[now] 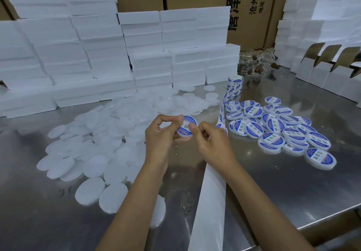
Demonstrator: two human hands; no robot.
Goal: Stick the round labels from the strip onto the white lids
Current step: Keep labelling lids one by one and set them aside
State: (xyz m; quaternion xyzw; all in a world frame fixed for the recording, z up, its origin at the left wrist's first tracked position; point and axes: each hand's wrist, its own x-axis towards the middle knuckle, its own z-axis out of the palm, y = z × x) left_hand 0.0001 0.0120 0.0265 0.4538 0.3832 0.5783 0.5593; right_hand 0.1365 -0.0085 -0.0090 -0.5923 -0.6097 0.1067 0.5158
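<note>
My left hand (163, 133) grips a white lid (186, 126) at mid-table, fingers curled round its rim, thumb on the blue-and-white round label stuck on its face. My right hand (210, 139) is beside it, its thumb pressing the label's right edge, fingers curled. The label strip (222, 112) runs from a small roll (235, 82) at the back down under my right wrist, and its bare white backing (211, 202) trails off the front edge. Unlabelled white lids (101, 149) lie heaped on the left. Labelled lids (273, 127) are piled on the right.
The steel table (273, 182) ends at front right. White foam boxes (97, 55) are stacked along the back and left. Open white cartons (328, 71) stand at the right. Clear glass jars (257, 63) sit behind the roll. Brown cardboard boxes (250, 12) rise behind.
</note>
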